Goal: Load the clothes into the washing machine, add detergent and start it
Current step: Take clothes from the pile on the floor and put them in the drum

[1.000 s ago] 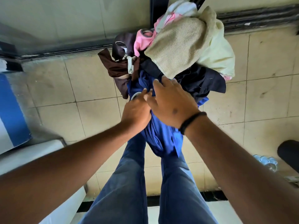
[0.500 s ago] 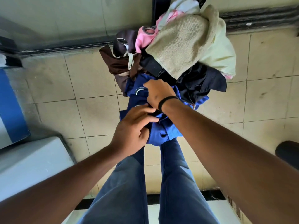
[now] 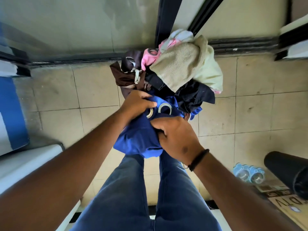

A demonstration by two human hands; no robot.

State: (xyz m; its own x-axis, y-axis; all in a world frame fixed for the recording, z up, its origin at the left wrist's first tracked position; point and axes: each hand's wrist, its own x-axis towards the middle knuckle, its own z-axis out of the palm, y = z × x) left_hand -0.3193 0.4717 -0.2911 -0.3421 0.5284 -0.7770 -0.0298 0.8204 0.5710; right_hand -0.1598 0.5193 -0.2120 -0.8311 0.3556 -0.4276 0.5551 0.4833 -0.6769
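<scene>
Both hands on blue cloth point(image 3: 138, 139) with metal eyelets point(image 3: 165, 108), centre of frame, above the tiled floor point(image 3: 70, 104). Left hand point(image 3: 136, 104) grip curled round the cloth's upper edge beside the eyelets; right hand point(image 3: 176, 139) grip bunched into the fabric lower right — black wristband point(image 3: 198, 160) on that wrist. Rest of clothes pile point(image 3: 176, 70) just above centre — beige towel, pink, brown, dark pieces. White appliance edge point(image 3: 25, 165) lower left.

Blue cloth point(image 3: 138, 139) perhaps hides the right hand's point(image 3: 176, 139) fingertips.
</scene>
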